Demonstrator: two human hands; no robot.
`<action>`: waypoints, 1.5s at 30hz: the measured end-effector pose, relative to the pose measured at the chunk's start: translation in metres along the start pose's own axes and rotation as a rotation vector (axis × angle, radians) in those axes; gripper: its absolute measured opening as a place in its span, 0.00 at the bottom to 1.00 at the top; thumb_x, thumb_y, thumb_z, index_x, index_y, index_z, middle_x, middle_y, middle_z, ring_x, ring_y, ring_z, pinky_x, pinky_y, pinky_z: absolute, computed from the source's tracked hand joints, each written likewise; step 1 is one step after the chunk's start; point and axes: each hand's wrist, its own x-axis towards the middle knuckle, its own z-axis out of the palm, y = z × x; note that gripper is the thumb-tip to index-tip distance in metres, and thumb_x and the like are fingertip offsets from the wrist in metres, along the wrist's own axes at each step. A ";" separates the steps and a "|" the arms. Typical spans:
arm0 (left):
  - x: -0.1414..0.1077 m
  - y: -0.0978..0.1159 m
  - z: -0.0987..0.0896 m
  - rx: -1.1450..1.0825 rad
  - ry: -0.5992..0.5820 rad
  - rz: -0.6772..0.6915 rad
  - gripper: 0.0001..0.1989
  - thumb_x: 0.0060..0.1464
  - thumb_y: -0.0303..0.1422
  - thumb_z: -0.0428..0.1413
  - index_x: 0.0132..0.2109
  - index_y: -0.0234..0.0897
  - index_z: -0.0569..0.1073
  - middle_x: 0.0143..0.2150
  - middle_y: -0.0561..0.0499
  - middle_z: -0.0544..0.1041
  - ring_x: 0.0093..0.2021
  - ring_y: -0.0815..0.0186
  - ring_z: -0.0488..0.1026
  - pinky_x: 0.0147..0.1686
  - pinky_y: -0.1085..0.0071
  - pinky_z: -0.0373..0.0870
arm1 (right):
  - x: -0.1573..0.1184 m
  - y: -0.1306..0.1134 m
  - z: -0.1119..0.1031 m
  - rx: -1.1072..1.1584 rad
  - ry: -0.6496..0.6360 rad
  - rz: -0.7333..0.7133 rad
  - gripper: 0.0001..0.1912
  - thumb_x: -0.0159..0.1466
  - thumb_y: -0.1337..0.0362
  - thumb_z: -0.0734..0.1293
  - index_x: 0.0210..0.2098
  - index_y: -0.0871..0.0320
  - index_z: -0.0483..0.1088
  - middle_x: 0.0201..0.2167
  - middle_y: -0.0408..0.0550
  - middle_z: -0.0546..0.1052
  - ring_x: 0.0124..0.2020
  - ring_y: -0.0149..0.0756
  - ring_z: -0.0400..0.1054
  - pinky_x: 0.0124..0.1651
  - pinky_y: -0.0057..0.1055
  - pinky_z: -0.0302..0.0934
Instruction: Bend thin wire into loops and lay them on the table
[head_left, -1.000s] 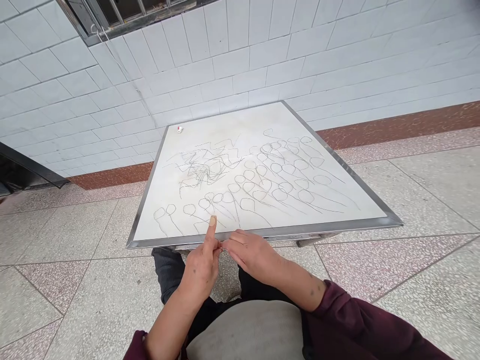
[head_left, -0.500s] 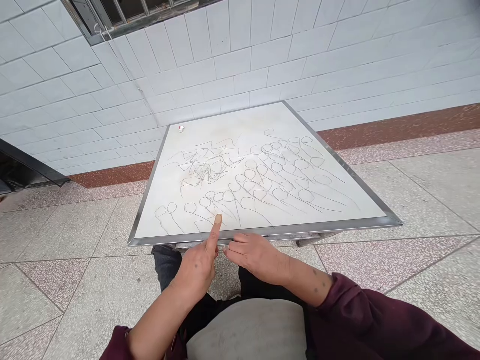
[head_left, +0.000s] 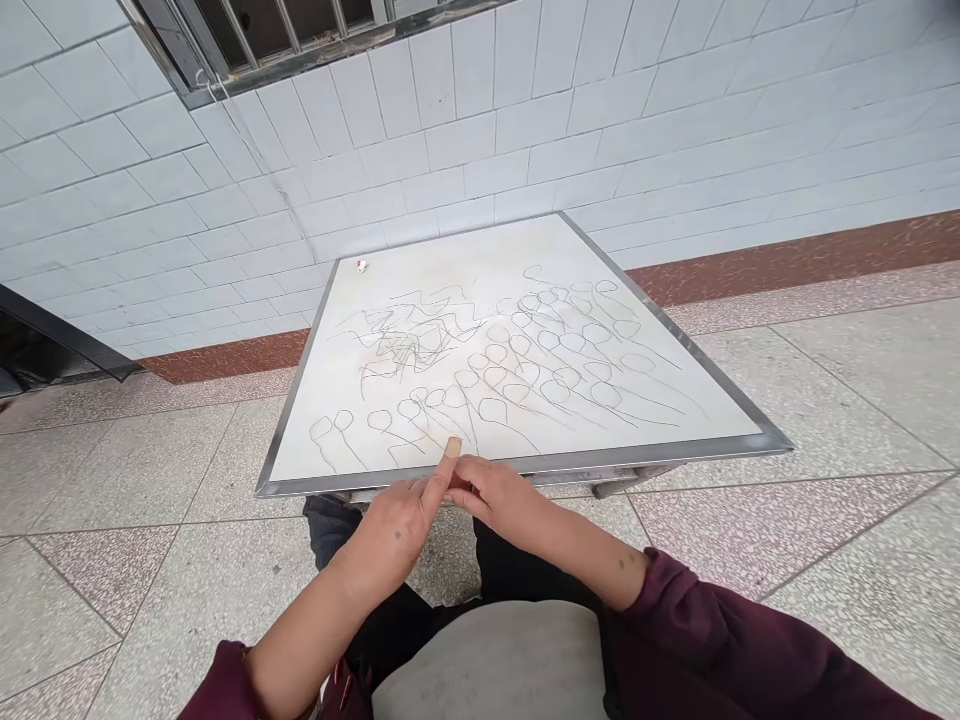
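My left hand is at the near edge of the white table, its fingers curled and its thumb pointing up, away from me. Against it, my right hand is closed in a pinch, with its fingertips meeting the left thumb and fingers. Whatever lies between the two hands is hidden or too thin to make out. Beyond them, several thin looped wires with long tails lie spread over the tabletop. Bent, zigzag wires form a loose tangle at the middle left.
A small white and red object lies in the far left corner. Metal trim edges the table. A tiled wall with a barred window stands behind it. My legs are partly under the near edge.
My hands have come together; the right fingers now touch the left thumb, where a gap showed before. My left hand has shifted slightly right. The view has tilted a little.
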 end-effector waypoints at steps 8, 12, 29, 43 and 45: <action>0.005 0.002 -0.007 0.085 0.006 0.076 0.50 0.44 0.11 0.42 0.68 0.37 0.25 0.37 0.45 0.74 0.35 0.60 0.72 0.35 0.64 0.70 | -0.004 -0.002 0.012 0.172 0.173 0.076 0.06 0.62 0.72 0.61 0.34 0.57 0.66 0.29 0.43 0.70 0.31 0.33 0.65 0.34 0.30 0.59; 0.008 0.000 -0.006 0.121 0.011 0.112 0.46 0.49 0.12 0.42 0.69 0.38 0.26 0.42 0.43 0.75 0.41 0.59 0.73 0.40 0.60 0.72 | -0.006 -0.003 0.013 0.179 0.216 0.118 0.06 0.63 0.72 0.58 0.34 0.57 0.65 0.30 0.43 0.69 0.31 0.33 0.64 0.33 0.30 0.59; 0.006 -0.003 0.011 -0.181 0.640 0.217 0.30 0.58 0.23 0.52 0.64 0.47 0.56 0.54 0.42 0.73 0.55 0.55 0.70 0.50 0.50 0.71 | -0.006 -0.016 0.006 0.897 0.360 0.340 0.11 0.66 0.54 0.60 0.34 0.54 0.59 0.28 0.39 0.66 0.24 0.27 0.62 0.32 0.30 0.61; 0.014 0.025 0.025 -1.416 0.793 -0.553 0.34 0.50 0.31 0.62 0.63 0.43 0.59 0.36 0.52 0.77 0.40 0.67 0.74 0.42 0.69 0.70 | -0.003 -0.029 0.009 1.036 0.312 0.367 0.12 0.63 0.54 0.64 0.31 0.54 0.60 0.29 0.40 0.67 0.30 0.30 0.65 0.37 0.34 0.68; 0.014 0.025 0.028 -1.436 0.800 -0.553 0.33 0.51 0.33 0.61 0.63 0.43 0.59 0.37 0.51 0.78 0.39 0.67 0.75 0.42 0.70 0.70 | -0.002 -0.029 0.009 1.038 0.305 0.363 0.13 0.62 0.53 0.64 0.31 0.54 0.60 0.29 0.40 0.66 0.30 0.30 0.65 0.35 0.33 0.68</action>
